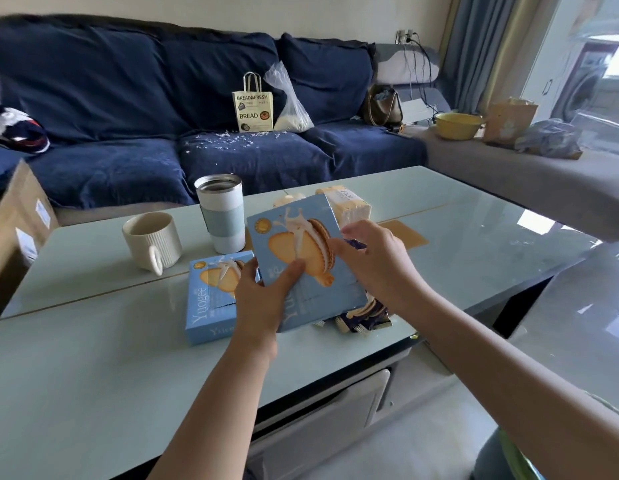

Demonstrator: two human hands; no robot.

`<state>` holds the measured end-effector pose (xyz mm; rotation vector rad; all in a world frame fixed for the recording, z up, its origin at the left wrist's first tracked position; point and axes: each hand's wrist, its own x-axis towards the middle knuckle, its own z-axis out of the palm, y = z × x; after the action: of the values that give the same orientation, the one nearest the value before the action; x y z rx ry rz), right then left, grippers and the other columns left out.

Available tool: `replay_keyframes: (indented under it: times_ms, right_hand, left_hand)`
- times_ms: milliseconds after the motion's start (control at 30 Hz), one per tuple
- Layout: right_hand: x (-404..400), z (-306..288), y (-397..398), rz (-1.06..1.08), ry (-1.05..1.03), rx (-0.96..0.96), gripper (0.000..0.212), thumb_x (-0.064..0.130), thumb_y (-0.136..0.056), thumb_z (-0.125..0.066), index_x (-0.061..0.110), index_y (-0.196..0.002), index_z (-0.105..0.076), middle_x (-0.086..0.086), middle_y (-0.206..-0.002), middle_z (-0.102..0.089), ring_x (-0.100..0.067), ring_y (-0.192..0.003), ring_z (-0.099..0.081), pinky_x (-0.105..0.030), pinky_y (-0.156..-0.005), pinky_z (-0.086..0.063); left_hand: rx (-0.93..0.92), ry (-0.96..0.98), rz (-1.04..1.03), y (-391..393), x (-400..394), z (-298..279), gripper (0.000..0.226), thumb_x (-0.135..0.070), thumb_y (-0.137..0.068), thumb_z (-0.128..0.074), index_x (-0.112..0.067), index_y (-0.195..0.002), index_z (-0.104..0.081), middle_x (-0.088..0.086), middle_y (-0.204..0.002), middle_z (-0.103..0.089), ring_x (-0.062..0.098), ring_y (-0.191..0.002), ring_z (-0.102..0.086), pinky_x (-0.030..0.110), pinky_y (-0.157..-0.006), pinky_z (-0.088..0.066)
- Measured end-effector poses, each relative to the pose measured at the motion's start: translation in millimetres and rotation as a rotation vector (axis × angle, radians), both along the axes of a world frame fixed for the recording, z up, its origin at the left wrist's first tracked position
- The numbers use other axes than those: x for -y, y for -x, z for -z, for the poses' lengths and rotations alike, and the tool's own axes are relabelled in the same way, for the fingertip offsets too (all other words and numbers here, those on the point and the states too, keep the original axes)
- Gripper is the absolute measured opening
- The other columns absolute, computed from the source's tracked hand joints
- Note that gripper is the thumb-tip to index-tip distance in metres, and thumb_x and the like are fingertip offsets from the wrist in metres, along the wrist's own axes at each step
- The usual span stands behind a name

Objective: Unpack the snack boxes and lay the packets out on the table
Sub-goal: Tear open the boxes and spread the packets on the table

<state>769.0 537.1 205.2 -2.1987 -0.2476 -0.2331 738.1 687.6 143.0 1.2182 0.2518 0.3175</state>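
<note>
Head view: my left hand gripped the tilted blue box beside the mug; my right hand, fingers curled, worked its side to free packets.

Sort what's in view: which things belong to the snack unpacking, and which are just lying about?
Part of the job:
- held blue box, gripped by left hand and right hand
- second blue box on the table
- dark packets under the held box
- pale packets behind it

Lying about:
- mug
- tumbler
- paper bag on sofa
- yellow bowl
</note>
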Motion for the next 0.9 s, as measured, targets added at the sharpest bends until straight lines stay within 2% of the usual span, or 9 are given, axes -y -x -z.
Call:
replay_keyframes:
  times_ms: [100, 233, 333, 467, 600, 667, 733, 800, 900]
  right_hand:
    - [10.0, 1.9, -4.2, -0.033, -0.211, -0.119, 0.026, 0.029, -0.09, -0.066, 0.014, -0.112, -0.066, -0.001, -0.111, -0.071, -0.018, -0.096, -0.066, -0.042, -0.081, -0.058]
    - [33.1, 3.2, 0.6, -0.094, -0.612, -0.364, 0.024, 0.018, -0.089, -0.07, 0.009, -0.11, -0.063, -0.004, -0.089, -0.07, -0.017, -0.068, -0.066, -0.029, -0.055, -0.055]
    - [59.0, 7.3, 4.7, -0.097, -0.762, -0.48, 0.033, 0.016, -0.087, -0.071, 0.008, -0.118, -0.062, -0.005, -0.085, -0.062, -0.021, -0.068, -0.062, -0.032, -0.061, -0.054]
    - [101.9, 17.9, 12.0, -0.097, -0.809, -0.548, 0.032, 0.015, -0.088, -0.069, 0.009, -0.119, -0.063, -0.01, -0.097, -0.066, -0.026, -0.078, -0.064, -0.038, -0.069, -0.058]
    - [150.6, 31.9, 24.9, -0.096, -0.803, -0.526, 0.026, 0.008, -0.09, -0.063, 0.01, -0.116, -0.067, -0.013, -0.104, -0.072, -0.032, -0.09, -0.066, -0.051, -0.088, -0.054]
    - [178.4, 37.4, 30.9, -0.076, -0.794, -0.502, 0.026, 0.006, -0.09, -0.061, 0.009, -0.115, -0.068, -0.013, -0.101, -0.073, -0.032, -0.088, -0.068, -0.05, -0.087, -0.054]
    - [207.4, 41.4, 37.3, -0.034, -0.785, -0.485, 0.03, 0.005, -0.088, -0.062, 0.009, -0.118, -0.066, -0.012, -0.099, -0.073, -0.03, -0.084, -0.069, -0.047, -0.084, -0.056]
    - [237.2, 44.9, 44.9, 0.023, -0.779, -0.475, 0.029, 0.005, -0.088, -0.063, 0.009, -0.117, -0.066, -0.01, -0.093, -0.073, -0.025, -0.078, -0.071, -0.04, -0.074, -0.059]
    - [279.9, 53.0, 58.3, 0.12, -0.788, -0.469, 0.029, 0.005, -0.088, -0.063, 0.009, -0.117, -0.066, -0.01, -0.093, -0.072, -0.025, -0.08, -0.07, -0.039, -0.07, -0.06]
  left_hand:
    - [0.008, -0.009, 0.03, -0.5, 4.6, -0.3, 0.04, -0.022, -0.074, -0.081, -0.023, -0.111, -0.064, 0.003, -0.105, -0.073, 0.023, -0.091, -0.072, 0.04, -0.072, -0.06]
    - [0.02, -0.051, 0.082, -2.7, 16.0, -1.1, 0.048, -0.025, -0.072, -0.083, -0.021, -0.116, -0.063, 0.002, -0.106, -0.074, 0.023, -0.092, -0.072, 0.044, -0.077, -0.06]
    - [0.01, -0.091, 0.146, -3.2, 32.4, -0.5, 0.058, -0.035, -0.066, -0.084, -0.025, -0.119, -0.061, -0.001, -0.107, -0.073, 0.02, -0.093, -0.072, 0.045, -0.08, -0.059]
    - [-0.009, -0.128, 0.272, -4.0, 62.6, 0.8, 0.023, -0.037, -0.091, -0.061, -0.03, -0.113, -0.062, -0.005, -0.102, -0.074, 0.015, -0.091, -0.072, 0.038, -0.079, -0.058]
    - [0.018, -0.248, 0.36, -6.6, 99.3, 5.3, 0.029, -0.035, -0.094, -0.056, -0.023, -0.12, -0.06, -0.001, -0.103, -0.074, 0.016, -0.093, -0.071, 0.032, -0.075, -0.058]
    - [0.038, -0.272, 0.439, -7.6, 120.6, 6.6, 0.026, -0.029, -0.093, -0.058, -0.02, -0.117, -0.061, -0.003, -0.1, -0.074, 0.013, -0.09, -0.072, 0.027, -0.069, -0.058]
    - [0.025, -0.305, 0.516, -9.3, 143.2, 10.4, 0.024, -0.029, -0.091, -0.061, -0.02, -0.113, -0.062, -0.002, -0.098, -0.074, 0.016, -0.09, -0.072, 0.032, -0.07, -0.059]
    - [0.005, -0.348, 0.577, -12.8, 167.4, 15.4, 0.03, -0.031, -0.089, -0.065, -0.019, -0.116, -0.062, 0.006, -0.104, -0.071, 0.02, -0.092, -0.072, 0.038, -0.074, -0.06]
    - [-0.031, -0.36, 0.669, -20.4, 209.9, 23.8, 0.036, -0.034, -0.087, -0.07, -0.016, -0.117, -0.062, 0.015, -0.109, -0.068, 0.023, -0.092, -0.072, 0.034, -0.069, -0.058]
